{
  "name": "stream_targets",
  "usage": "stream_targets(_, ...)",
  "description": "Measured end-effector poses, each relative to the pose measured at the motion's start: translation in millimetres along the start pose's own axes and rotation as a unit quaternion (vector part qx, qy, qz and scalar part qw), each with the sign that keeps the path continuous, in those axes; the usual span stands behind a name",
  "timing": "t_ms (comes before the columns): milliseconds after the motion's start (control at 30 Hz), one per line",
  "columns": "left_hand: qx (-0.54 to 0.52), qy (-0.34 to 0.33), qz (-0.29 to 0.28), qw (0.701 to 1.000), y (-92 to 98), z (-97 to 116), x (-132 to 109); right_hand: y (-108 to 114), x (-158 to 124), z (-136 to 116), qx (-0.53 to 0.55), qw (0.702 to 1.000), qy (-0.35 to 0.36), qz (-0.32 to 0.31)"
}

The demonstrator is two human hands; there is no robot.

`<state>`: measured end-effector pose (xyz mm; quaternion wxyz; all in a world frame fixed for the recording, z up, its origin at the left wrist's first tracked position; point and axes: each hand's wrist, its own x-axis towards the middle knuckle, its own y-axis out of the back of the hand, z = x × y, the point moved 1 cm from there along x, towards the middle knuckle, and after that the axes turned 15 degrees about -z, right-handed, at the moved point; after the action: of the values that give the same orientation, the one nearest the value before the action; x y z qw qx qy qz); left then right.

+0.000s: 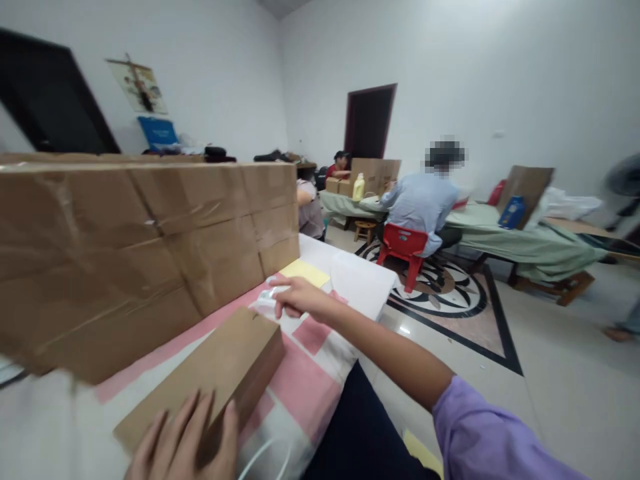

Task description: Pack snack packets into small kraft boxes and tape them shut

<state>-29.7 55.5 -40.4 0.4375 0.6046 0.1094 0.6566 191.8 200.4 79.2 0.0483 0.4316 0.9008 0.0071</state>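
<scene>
My left hand (187, 443) rests at the bottom edge with its fingers spread flat on the near end of a small brown cardboard box (215, 373), which lies on a pink-and-white checked cloth (307, 373). My right hand (297, 297) reaches forward, arm in a purple sleeve, fingers pinched on a pale crumpled plastic item (267, 303) next to a yellow sheet (305, 271). What that item is I cannot make out.
A large taped cardboard carton (135, 247) fills the left. Across the room a person in a light blue shirt sits on a red chair (403, 247) at a green-covered table (525, 243) holding boxes and a yellow bottle (359, 188). Other people sit further back.
</scene>
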Motion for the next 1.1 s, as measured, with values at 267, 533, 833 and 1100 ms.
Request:
stream_targets(267,0.064,0.183,0.031,0.981,4.8,46.0,14.4,-28.9,22.1,-19.4,-0.028,0.996,-0.047,-0.067)
stream_targets(533,0.050,0.188,0.049,0.980,9.1,46.2,12.8,-51.8,61.3,-25.3,-0.147,0.972,-0.174,-0.067)
stream_targets(833,0.056,0.200,0.043,0.977,7.1,44.3,8.8,-48.9,80.9,-17.1,-0.148,0.964,-0.204,-0.086)
stream_targets(1100,0.049,0.198,0.000,0.979,31.6,49.3,17.0,-84.7,-4.4,-19.2,-0.507,0.838,0.119,-0.162)
